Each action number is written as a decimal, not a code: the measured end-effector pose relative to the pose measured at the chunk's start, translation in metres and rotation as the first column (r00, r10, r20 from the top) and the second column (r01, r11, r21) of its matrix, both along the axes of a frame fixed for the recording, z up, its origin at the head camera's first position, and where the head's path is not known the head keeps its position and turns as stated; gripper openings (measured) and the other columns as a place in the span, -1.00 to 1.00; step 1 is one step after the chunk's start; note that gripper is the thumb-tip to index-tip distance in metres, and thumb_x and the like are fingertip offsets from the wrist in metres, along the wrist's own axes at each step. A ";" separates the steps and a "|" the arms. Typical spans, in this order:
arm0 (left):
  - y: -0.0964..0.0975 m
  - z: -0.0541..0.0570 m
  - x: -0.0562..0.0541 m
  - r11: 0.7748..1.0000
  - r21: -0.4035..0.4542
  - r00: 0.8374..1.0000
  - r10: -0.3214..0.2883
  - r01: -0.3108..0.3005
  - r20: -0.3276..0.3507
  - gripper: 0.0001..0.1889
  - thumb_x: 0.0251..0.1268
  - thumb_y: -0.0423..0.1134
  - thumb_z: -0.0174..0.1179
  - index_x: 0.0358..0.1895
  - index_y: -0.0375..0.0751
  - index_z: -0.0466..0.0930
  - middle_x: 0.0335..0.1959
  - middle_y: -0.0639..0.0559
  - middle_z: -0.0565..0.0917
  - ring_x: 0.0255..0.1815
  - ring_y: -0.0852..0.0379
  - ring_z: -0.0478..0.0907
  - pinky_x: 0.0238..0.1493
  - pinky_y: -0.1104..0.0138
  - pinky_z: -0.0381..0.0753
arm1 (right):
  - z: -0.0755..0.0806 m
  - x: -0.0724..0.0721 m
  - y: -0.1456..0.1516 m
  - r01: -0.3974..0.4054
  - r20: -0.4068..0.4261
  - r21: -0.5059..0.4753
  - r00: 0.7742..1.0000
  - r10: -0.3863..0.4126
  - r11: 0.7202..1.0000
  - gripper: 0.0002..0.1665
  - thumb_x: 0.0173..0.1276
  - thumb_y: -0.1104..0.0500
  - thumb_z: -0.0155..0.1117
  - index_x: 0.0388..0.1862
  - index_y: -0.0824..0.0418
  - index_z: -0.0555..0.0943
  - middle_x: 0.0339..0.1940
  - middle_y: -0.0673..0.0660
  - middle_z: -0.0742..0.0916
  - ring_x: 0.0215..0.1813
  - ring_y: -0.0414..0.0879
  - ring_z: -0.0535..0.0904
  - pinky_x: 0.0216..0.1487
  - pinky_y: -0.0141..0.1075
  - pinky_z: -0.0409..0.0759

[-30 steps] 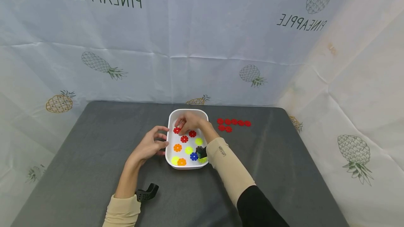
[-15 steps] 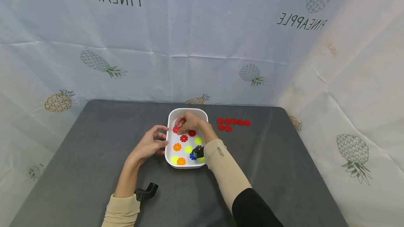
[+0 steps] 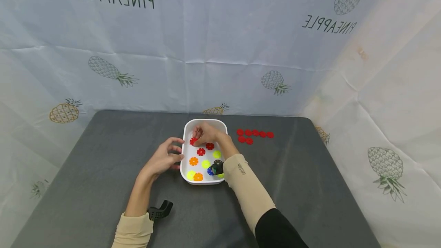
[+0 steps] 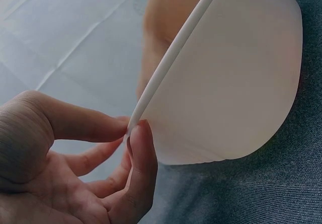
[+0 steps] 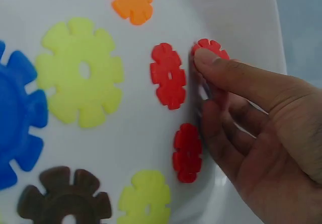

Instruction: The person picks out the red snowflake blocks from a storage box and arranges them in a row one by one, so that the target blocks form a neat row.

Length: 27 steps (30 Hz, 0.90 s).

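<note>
A white plastic tray (image 3: 186, 175) holds flat notched discs in several colours. My left hand (image 3: 164, 158) is at its left side; in the left wrist view, thumb and forefinger pinch the tray rim (image 4: 168, 58). Inside the far end, my right hand (image 3: 206, 132) pinches a red notched disc (image 5: 214, 47) at its edge, the thumb over it and part of it hidden by the fingers. Two other red discs, one of them this red disc (image 5: 168, 76), lie beside the fingers.
Orange (image 3: 193, 161), yellow (image 3: 206, 164), blue (image 3: 210, 171) and black discs (image 3: 218, 162) lie nearer in the tray. Right of it, several red discs (image 3: 255, 133) form two rows on the dark grey table (image 3: 296, 186). A pineapple-print curtain (image 3: 220, 41) hangs behind.
My right fingertips have drawn together on the red disc, and the right forearm has shifted slightly left. The left hand keeps its place on the tray rim.
</note>
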<state>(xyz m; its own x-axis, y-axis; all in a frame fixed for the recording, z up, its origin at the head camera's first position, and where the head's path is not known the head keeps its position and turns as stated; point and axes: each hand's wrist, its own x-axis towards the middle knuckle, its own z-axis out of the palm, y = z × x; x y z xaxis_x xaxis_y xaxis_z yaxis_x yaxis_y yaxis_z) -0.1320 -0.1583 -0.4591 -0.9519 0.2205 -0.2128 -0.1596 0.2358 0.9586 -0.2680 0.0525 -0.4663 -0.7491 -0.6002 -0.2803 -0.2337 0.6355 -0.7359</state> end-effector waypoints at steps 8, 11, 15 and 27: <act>0.001 0.001 0.001 1.000 -0.011 1.000 0.008 -0.008 0.002 -0.40 0.48 -0.40 0.24 0.52 -0.28 0.30 0.08 -0.29 0.56 -0.24 -0.01 0.69 -0.18 0.05 0.87 | 0.022 -0.004 0.015 0.018 0.027 -0.067 0.999 -0.016 0.998 -0.79 0.55 0.22 0.37 0.06 0.29 0.65 -0.15 0.17 0.78 -0.24 0.03 0.78 -0.09 -0.31 0.82; 0.000 0.001 0.002 1.000 -0.013 1.000 0.007 -0.007 0.000 -0.40 0.48 -0.40 0.24 0.52 -0.28 0.31 0.08 -0.30 0.57 -0.24 -0.01 0.68 -0.18 0.05 0.87 | 0.032 -0.006 0.027 0.030 0.019 -0.134 0.999 -0.027 0.991 -0.77 0.57 0.23 0.35 0.09 0.32 0.64 -0.12 0.22 0.79 -0.10 0.23 0.81 0.05 -0.10 0.86; 0.000 0.000 0.002 1.000 -0.013 1.000 0.004 -0.004 -0.007 -0.39 0.47 -0.40 0.25 0.53 -0.28 0.31 0.09 -0.30 0.57 -0.24 0.01 0.68 -0.20 0.06 0.87 | 0.040 -0.009 0.050 0.050 0.003 -0.204 0.999 -0.051 0.978 -0.80 0.57 0.26 0.33 0.08 0.32 0.65 -0.12 0.21 0.80 -0.03 0.32 0.79 0.15 0.07 0.83; 0.000 0.001 0.002 1.000 -0.010 1.000 -0.006 0.006 -0.006 -0.40 0.48 -0.40 0.24 0.53 -0.27 0.31 0.10 -0.31 0.57 -0.24 -0.01 0.68 -0.21 0.12 0.86 | 0.049 -0.009 0.144 0.166 -0.011 -0.199 0.985 -0.172 0.966 -0.76 0.62 0.26 0.30 0.14 0.36 0.66 -0.06 0.27 0.78 0.06 0.41 0.72 0.23 0.26 0.73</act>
<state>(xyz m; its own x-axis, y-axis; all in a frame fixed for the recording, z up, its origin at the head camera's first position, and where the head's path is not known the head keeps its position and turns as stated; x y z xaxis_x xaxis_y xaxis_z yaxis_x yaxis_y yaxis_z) -0.1296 -0.1580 -0.4582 -0.9518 0.2238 -0.2097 -0.1529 0.2463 0.9570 -0.2770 0.1966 -0.4175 -0.8501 -0.5056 -0.1475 -0.1574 0.5112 -0.8449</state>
